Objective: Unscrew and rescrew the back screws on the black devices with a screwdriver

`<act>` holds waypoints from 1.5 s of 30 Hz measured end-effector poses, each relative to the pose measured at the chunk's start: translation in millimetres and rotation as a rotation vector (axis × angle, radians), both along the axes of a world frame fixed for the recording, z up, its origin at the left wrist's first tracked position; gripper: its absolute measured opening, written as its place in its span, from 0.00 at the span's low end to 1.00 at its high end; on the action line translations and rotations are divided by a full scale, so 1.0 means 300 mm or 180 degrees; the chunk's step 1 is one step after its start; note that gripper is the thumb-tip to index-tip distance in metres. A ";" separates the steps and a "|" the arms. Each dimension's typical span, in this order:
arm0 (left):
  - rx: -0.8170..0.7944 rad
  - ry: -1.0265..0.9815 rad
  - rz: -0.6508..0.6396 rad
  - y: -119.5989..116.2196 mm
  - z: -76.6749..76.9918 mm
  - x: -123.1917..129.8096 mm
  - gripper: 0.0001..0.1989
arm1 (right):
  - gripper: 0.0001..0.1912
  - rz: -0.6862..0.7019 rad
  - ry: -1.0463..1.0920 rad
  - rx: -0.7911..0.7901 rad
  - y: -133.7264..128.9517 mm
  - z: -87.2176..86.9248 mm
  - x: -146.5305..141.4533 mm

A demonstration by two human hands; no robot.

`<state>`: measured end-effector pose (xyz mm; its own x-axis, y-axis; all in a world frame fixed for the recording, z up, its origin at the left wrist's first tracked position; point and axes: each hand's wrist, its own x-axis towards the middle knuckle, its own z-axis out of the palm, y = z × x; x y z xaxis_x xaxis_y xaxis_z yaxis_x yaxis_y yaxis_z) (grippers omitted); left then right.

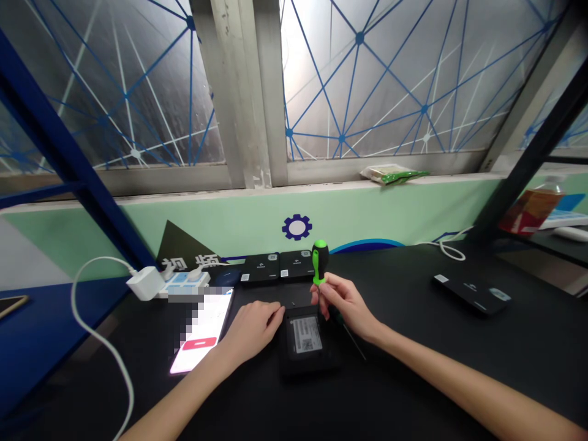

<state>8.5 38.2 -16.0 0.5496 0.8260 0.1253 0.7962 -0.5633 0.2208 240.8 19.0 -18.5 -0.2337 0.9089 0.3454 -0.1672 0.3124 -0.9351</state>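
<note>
Two hands are at work in the lower middle of the frame. The right hand (343, 301) pinches one green-and-black screwdriver (320, 260) between thumb and fingers, just below its handle; the tool stands nearly upright, handle uppermost, above the top right corner of one black device (303, 362). That device lies on the desk (413, 392) at the lower centre, one white printed label (307, 335) facing up. The left hand (258, 329) lies palm down at the device's upper left corner, its fingers close together; whether they grip the edge I cannot tell. One thin dark tool (353, 340) lies partly under the right hand, its shaft pointing to the lower right. One tiny piece (294, 304) sits just above the device.

Three flat black units are farther off: two side by side at the centre, a left unit (261, 268) and a middle unit (294, 264), and one right unit (473, 295) at the right of the frame. Left of centre are one lit phone (223, 311), one power strip (184, 283) and one white charger (146, 283).
</note>
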 end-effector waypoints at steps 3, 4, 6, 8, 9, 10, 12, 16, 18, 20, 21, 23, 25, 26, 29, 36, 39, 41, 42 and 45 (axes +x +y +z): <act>-0.0011 -0.0003 0.0002 -0.001 0.002 0.001 0.21 | 0.15 -0.0018 -0.0018 -0.0026 0.002 0.000 -0.002; -0.0016 -0.0004 0.0003 -0.001 0.002 0.002 0.21 | 0.16 -0.0021 -0.0021 -0.0014 0.003 0.000 -0.002; -0.0021 -0.0004 0.0002 -0.002 0.003 0.002 0.21 | 0.17 -0.0023 -0.0042 0.0030 0.002 0.000 -0.002; -0.0024 -0.0002 0.0000 -0.004 0.004 0.002 0.21 | 0.19 -0.0037 -0.0100 0.0088 0.002 -0.002 0.000; -0.0023 -0.0001 -0.0001 -0.004 0.003 0.002 0.21 | 0.20 -0.0041 -0.0136 0.0119 0.001 -0.003 0.002; -0.0019 -0.0001 -0.0001 -0.004 0.003 0.002 0.21 | 0.21 -0.0045 -0.0168 0.0146 0.001 -0.005 0.003; -0.0008 0.0000 0.0001 -0.004 0.002 0.001 0.21 | 0.23 -0.0031 -0.0209 0.0179 0.001 -0.009 0.006; 0.0007 -0.0003 0.0002 -0.002 0.002 0.001 0.20 | 0.24 0.0018 -0.0117 0.0170 0.002 -0.012 0.010; 0.0013 -0.0001 0.0004 -0.001 0.001 0.001 0.20 | 0.23 0.0069 -0.0031 0.0139 0.002 -0.010 0.011; 0.0019 0.0005 0.0004 0.000 -0.001 0.000 0.20 | 0.19 0.0136 -0.0003 0.0105 0.002 -0.007 0.010; 0.0022 0.0008 0.0004 0.000 -0.001 0.000 0.20 | 0.16 0.0154 -0.0011 0.0087 0.002 -0.007 0.009; 0.0029 0.0009 0.0001 0.000 -0.003 0.000 0.20 | 0.12 0.0106 -0.0033 0.0031 0.003 -0.009 0.006; 0.0033 0.0006 -0.0004 0.000 -0.004 0.001 0.20 | 0.13 -0.0043 -0.0020 -0.0046 0.006 -0.014 0.002; 0.0032 0.0004 -0.0006 0.000 -0.004 0.001 0.20 | 0.13 -0.0127 0.0002 -0.0088 0.007 -0.017 0.001; 0.0023 0.0005 -0.0013 -0.001 -0.002 0.001 0.20 | 0.15 -0.0305 0.0113 -0.0201 0.009 -0.023 -0.002; 0.0021 0.0009 -0.0020 0.001 -0.002 0.001 0.20 | 0.15 -0.0429 0.0175 -0.0251 0.002 -0.016 -0.009; 0.0033 0.0005 -0.0025 0.003 -0.005 0.000 0.20 | 0.14 -0.0438 0.0112 -0.0242 -0.001 -0.013 -0.010; 0.0036 0.0005 -0.0029 0.003 -0.006 0.000 0.20 | 0.12 -0.0439 0.0057 -0.0207 -0.002 -0.012 -0.008; 0.0036 0.0005 -0.0030 0.003 -0.006 0.000 0.20 | 0.12 -0.0428 0.0030 -0.0182 -0.002 -0.013 -0.007; 0.0033 -0.0002 -0.0027 0.001 -0.004 0.001 0.20 | 0.11 -0.0358 -0.0068 -0.0082 -0.001 -0.016 -0.003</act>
<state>8.6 38.4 -17.0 0.5566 0.8199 0.1344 0.7912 -0.5724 0.2154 239.8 18.9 -23.1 -0.1367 0.9383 0.3177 -0.1125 0.3039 -0.9460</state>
